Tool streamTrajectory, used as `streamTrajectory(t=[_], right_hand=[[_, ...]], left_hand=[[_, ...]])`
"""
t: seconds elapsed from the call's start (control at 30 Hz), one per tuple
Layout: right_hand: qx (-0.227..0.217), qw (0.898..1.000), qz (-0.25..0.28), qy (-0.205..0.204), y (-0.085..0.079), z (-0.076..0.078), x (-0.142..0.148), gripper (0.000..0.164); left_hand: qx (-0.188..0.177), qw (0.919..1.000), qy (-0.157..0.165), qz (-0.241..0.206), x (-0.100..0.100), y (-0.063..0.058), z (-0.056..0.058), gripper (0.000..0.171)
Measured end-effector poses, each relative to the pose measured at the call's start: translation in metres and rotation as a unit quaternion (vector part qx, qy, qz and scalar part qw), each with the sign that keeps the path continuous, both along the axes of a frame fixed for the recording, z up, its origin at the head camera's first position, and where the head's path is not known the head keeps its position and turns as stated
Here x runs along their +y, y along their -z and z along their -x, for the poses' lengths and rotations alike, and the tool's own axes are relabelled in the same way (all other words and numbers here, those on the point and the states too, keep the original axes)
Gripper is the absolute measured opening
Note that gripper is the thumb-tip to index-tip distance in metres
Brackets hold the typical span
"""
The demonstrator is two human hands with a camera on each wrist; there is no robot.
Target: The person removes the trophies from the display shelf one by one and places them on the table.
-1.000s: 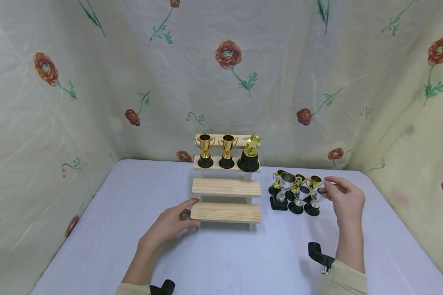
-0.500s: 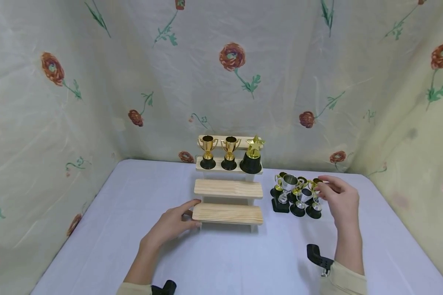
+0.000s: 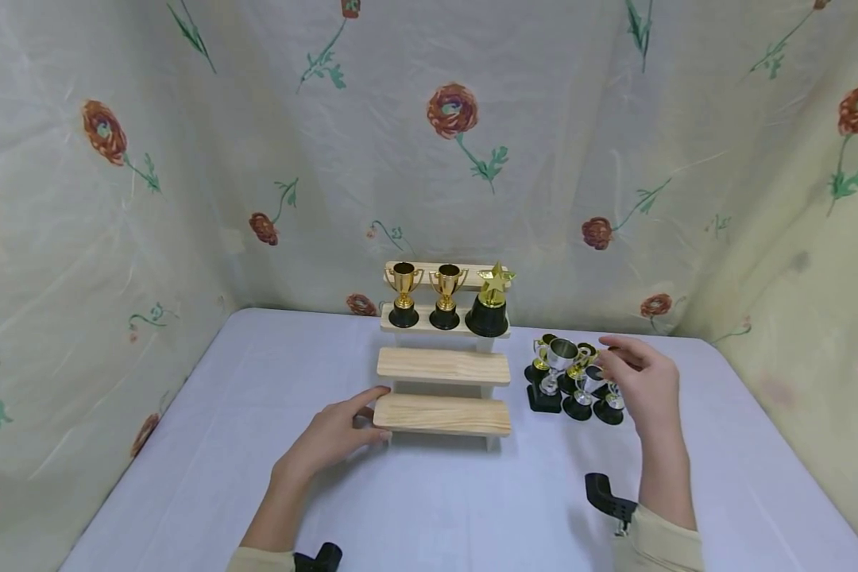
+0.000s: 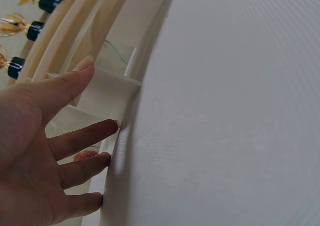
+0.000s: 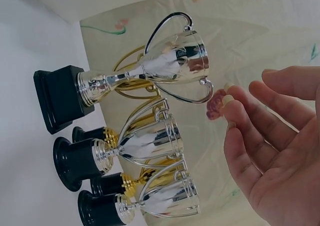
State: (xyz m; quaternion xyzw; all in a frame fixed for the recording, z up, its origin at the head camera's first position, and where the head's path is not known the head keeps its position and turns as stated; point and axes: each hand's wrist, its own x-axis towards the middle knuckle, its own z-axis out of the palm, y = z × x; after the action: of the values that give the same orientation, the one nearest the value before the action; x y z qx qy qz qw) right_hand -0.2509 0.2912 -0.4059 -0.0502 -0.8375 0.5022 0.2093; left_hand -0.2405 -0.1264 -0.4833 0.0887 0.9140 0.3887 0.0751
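Observation:
My left hand [image 3: 338, 423] is at the left end of the stepped wooden display stand [image 3: 443, 415], thumb in front of the lowest board and index finger behind it. In the left wrist view its other fingers [image 4: 85, 138] reach out below the board. My right hand [image 3: 643, 385], fingers loosely bent and holding nothing, hovers at the right of a cluster of small trophies. In the right wrist view its fingertips are just apart from the rim of a large silver trophy cup [image 5: 172, 60] on a square black base. Two smaller silver trophy cups [image 5: 152, 141] stand beside it, gold ones behind.
On an upper step of the stand are two gold trophy cups [image 3: 403, 282] and a gold star trophy [image 3: 496, 290] on a black base. The two lower boards are bare. A flowered curtain [image 3: 314, 159] hangs behind the white-covered table [image 3: 472, 508].
My right hand has moved left over the trophies, from the rightmost silver cup towards the middle of the cluster. The left hand stays at the stand. The head view has shifted slightly.

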Motion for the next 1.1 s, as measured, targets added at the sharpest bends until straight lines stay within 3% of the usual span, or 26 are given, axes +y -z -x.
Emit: streamTrajectory(t=[0.43,0.83,1.1], right_hand=[[-0.01,0.999,-0.035,-0.009,0.001,0.003,-0.015,0.03],[0.001,0.997,-0.054,-0.051,0.002,0.012,-0.034,0.028],[-0.025,0.995,-0.077,-0.05,0.002,0.013,-0.045,0.03]], left_hand=[[0.002,1.0,0.005,-0.002,0.0,0.001,0.001,0.065],[0.001,1.0,0.002,0.007,0.0,0.0,0.003,0.065],[-0.003,1.0,0.001,0.005,-0.001,0.0,0.002,0.066]])
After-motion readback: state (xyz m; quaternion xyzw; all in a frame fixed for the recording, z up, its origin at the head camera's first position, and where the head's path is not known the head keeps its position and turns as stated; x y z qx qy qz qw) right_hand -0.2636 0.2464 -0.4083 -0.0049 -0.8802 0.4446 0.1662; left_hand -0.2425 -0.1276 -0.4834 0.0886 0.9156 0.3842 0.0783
